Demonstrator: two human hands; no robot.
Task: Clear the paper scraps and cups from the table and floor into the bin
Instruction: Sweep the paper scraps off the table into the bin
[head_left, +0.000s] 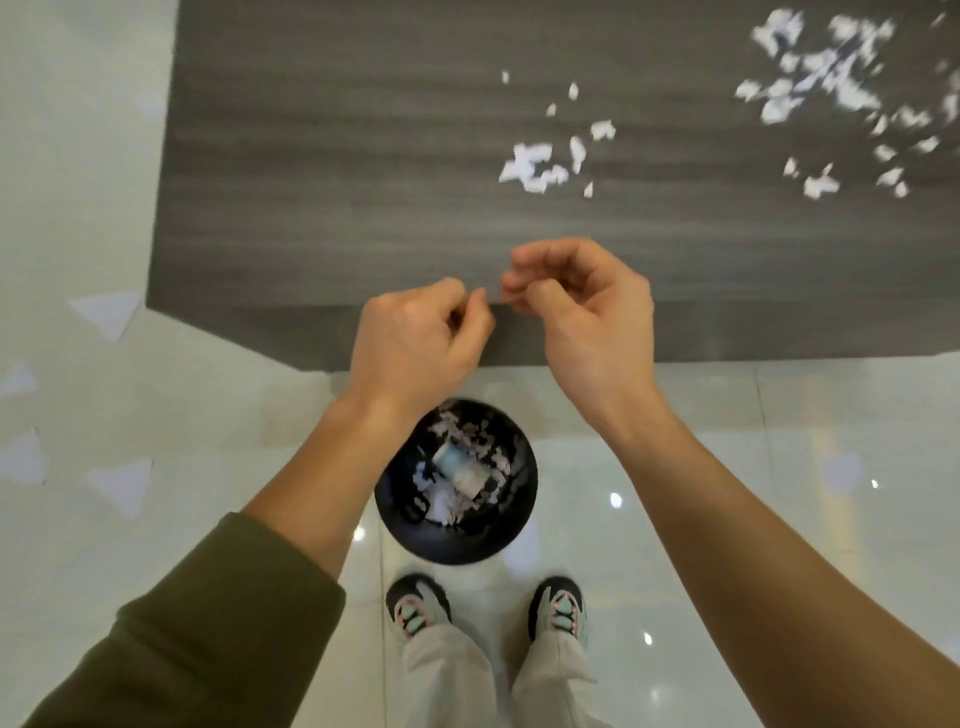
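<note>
We hold our left hand (415, 338) and right hand (587, 312) above the table's (337, 156) near edge, fingers curled, apparently empty. Paper scraps (530, 166) litter its right side, and the bin (523, 501) on the floor below holds a cup (462, 470).

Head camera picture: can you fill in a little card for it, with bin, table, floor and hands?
bin: black, holds paper scraps and a cup
table: grey, white scraps scattered toward the far right
floor: white paper triangles on the left
left hand: fingers curled, over the near table edge; grip unclear
right hand: fingers curled, beside the left hand; grip unclear
</note>
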